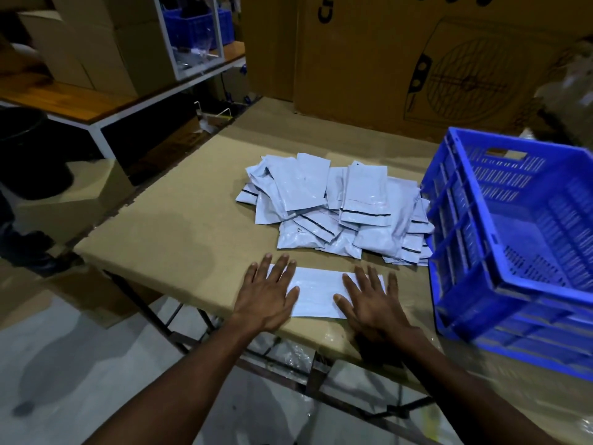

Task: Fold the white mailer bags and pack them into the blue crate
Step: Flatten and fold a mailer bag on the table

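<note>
**Pressing one mailer flat before the fold**

The cardboard-covered table [179, 226] carries everything. At its right edge stands the blue crate [513, 252], tilted towards the person, and no bags can be seen inside it. Just left of the crate, towards the far side of the table, lies a loose pile of white mailer bags [333, 203], some overlapping and a few touching the crate wall. At the near edge lies a single white mailer bag [316, 295], long side running left to right.

Both hands lie on this bag, palms down. The left hand [268, 293] covers its left end and the right hand [369, 301] its right end; the fingers of both are straight, spread, and grasp nothing.

The step looks like smoothing the bag ahead of a fold. To do it well, press from the middle outwards so trapped air escapes. Keep one palm as an anchor while the other lifts an end, since slick plastic will likely slide on cardboard. Match the edges before creasing. The bag sits close to the table's near edge, so a careless push could send it off.
</note>
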`<state>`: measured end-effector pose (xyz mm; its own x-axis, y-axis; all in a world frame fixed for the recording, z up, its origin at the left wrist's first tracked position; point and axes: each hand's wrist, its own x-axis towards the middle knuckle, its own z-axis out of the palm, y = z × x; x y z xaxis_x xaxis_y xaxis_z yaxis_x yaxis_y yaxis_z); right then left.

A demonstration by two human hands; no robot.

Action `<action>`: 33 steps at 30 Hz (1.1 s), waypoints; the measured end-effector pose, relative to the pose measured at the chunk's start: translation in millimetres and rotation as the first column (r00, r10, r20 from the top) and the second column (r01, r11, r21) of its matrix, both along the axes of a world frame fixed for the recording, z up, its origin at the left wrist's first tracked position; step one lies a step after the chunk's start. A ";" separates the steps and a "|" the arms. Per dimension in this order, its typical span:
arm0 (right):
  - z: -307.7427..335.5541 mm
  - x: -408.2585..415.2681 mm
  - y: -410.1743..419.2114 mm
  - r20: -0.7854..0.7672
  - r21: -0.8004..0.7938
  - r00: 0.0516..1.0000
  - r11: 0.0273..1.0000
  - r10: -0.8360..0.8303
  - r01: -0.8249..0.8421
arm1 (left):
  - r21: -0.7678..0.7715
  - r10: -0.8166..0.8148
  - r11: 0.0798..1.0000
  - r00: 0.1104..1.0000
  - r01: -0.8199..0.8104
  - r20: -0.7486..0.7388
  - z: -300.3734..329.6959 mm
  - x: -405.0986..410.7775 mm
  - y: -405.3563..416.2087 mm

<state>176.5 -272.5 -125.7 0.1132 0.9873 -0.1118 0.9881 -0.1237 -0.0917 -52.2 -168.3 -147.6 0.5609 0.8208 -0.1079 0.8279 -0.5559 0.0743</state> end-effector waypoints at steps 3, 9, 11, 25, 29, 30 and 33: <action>7.8 -29.7 15.7 -0.017 -0.004 0.997 0.997 0.082 -0.082 | 0.005 0.002 1.000 1.000 -0.002 -0.009 1.2 0.6 -1.0; -8.0 -18.6 14.8 -0.025 0.008 0.987 0.987 0.160 -0.160 | 0.000 0.009 1.000 1.000 -0.009 -0.009 3.2 1.0 -1.0; -9.5 1.0 4.5 -0.035 0.046 0.995 0.994 0.098 -0.096 | -0.003 0.005 1.000 1.000 -0.005 -0.009 3.2 1.1 -0.5; 5.6 6.6 3.7 -0.055 0.099 0.995 0.992 0.088 -0.082 | -0.063 -0.070 0.994 0.949 0.094 0.308 17.7 45.2 -18.0; -2.7 -7.0 3.4 -0.038 0.094 0.989 0.986 0.140 -0.136 | -0.006 -0.138 0.989 0.956 0.145 0.259 2.3 66.7 -38.1; -6.3 -3.8 -0.2 -0.022 0.107 0.992 0.986 0.127 -0.124 | 0.025 -0.128 0.992 0.963 0.126 0.236 1.1 64.2 -38.1; -16.9 9.6 -10.9 -0.038 0.157 0.995 0.984 0.095 -0.088 | 0.043 -0.112 0.993 0.983 0.107 0.147 -1.1 52.6 -34.1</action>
